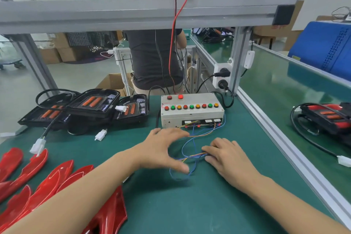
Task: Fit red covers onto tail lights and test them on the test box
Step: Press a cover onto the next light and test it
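The grey test box [191, 115] with rows of red, green and orange lamps stands at the back of the green mat. Thin coloured wires [191, 146] run from its front onto the mat. My right hand [226, 155] rests on the mat with its fingertips pinching the end of those wires. My left hand [165, 147] hovers over the wire loop, fingers spread, holding nothing. Several black tail lights [89, 108] without covers are stacked at the back left, their white connectors [100, 135] lying loose. Several red covers [43, 178] lie at the near left.
An aluminium frame rail [266, 119] borders the mat on the right. Beyond it lies another tail light [328, 118] with a cable, and a blue case [326, 47]. A person in a dark shirt [153, 57] stands behind the bench. Red and black leads [173, 34] hang from a shelf unit.
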Demonstrator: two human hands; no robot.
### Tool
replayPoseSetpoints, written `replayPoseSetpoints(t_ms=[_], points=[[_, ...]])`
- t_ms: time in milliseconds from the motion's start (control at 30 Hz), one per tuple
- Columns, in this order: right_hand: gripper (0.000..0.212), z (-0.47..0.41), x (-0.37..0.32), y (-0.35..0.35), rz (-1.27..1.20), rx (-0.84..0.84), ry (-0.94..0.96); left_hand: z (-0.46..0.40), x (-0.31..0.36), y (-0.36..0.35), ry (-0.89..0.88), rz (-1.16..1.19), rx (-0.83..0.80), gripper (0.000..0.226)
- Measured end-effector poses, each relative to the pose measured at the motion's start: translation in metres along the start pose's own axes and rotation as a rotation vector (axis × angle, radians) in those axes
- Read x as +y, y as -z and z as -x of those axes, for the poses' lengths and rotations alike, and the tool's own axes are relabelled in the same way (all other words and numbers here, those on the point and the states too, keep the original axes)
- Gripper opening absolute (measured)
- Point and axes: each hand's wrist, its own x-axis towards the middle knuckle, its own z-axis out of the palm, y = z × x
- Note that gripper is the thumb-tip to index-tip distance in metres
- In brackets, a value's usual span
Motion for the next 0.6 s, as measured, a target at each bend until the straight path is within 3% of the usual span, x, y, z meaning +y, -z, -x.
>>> replayPoseSetpoints(t_ms=[67,200,300,367,467,600], points=[[0.038,0.002,0.004,-0.001,-0.045,-0.015,0.016,0.001,-0.004,-0.007,0.013,-0.279,-0.092,0.094],[0.035,0.006,0.004,-0.001,-0.194,-0.006,0.063,-0.002,-0.019,0.002,0.008,-0.603,0.073,0.039],[0.033,-0.001,-0.004,-0.002,-0.251,-0.004,0.049,-0.002,-0.025,0.006,0.051,-0.743,0.055,0.036],[0.034,-0.008,-0.012,-0.003,-0.276,-0.003,0.038,-0.001,-0.025,0.007,0.101,-0.674,0.028,0.040],[0.037,-0.012,-0.013,-0.001,-0.336,-0.010,0.002,0.003,-0.022,0.018,0.166,-0.387,0.007,0.057],[0.038,-0.004,-0.005,0.002,-0.397,-0.024,-0.023,0.022,-0.020,0.042,0.162,-0.200,0.033,0.072]])
